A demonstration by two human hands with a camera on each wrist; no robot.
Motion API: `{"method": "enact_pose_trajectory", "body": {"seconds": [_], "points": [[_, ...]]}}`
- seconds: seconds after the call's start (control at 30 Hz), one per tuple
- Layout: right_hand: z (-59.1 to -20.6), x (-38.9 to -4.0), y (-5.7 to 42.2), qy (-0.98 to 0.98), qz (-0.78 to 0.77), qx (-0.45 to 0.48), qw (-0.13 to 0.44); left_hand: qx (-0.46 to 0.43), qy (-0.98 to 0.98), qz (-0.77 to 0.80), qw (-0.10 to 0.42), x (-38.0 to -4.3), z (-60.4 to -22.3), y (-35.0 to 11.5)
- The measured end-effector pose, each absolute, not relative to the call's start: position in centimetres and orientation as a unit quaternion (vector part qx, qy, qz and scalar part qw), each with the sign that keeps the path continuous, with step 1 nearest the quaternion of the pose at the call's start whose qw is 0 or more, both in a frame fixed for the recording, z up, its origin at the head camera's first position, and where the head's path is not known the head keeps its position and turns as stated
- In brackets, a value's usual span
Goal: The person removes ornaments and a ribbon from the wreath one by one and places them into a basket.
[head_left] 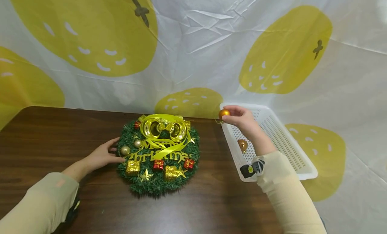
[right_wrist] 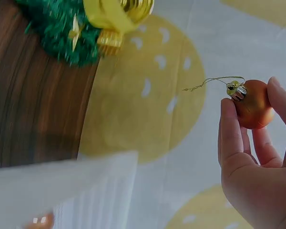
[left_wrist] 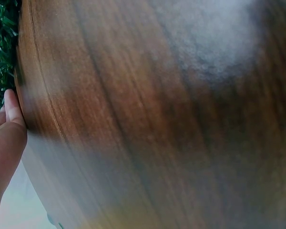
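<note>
My right hand [head_left: 242, 119] pinches an orange ball ornament [head_left: 224, 113] between thumb and fingertips, over the far left rim of a white basket [head_left: 232, 150]. In the right wrist view, a thin gold cord hangs from the ornament's shiny cap [right_wrist: 237, 90]. A green Christmas wreath [head_left: 154, 187] lies on the table, with gold bells [head_left: 155, 128], yellow ribbon, small gift boxes, stars and gold lettering on it. My left hand [head_left: 101, 155] touches the wreath's left edge with fingers loosely extended; the left wrist view shows its thumb [left_wrist: 13, 107] against the greenery.
Another orange ball ornament [head_left: 242, 145] lies inside the basket. The brown wooden table [head_left: 60, 133] backs onto a white cloth [head_left: 187, 52] printed with big yellow fruit, which also rises behind the basket on the right.
</note>
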State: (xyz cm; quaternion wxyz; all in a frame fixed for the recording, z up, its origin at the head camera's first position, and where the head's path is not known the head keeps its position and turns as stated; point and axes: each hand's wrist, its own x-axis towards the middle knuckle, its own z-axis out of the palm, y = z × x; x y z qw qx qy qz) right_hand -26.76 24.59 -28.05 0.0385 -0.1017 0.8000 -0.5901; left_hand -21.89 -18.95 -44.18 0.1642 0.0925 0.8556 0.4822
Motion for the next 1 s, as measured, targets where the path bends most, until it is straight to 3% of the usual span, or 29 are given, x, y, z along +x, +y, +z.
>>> {"method": "enact_pose_trajectory", "body": {"seconds": [0.53,1.0], "points": [[-29.1,-28.3,30.7,0.762,-0.647,-0.034,0.016,0.087,0.855,0.484,0.163,-21.7,-43.8,-18.7],[-30.5,-28.4,33.6,0.801,-0.598,0.027,0.037,0.087,0.857,0.482,0.162,-21.8,-43.8,-18.7]]}}
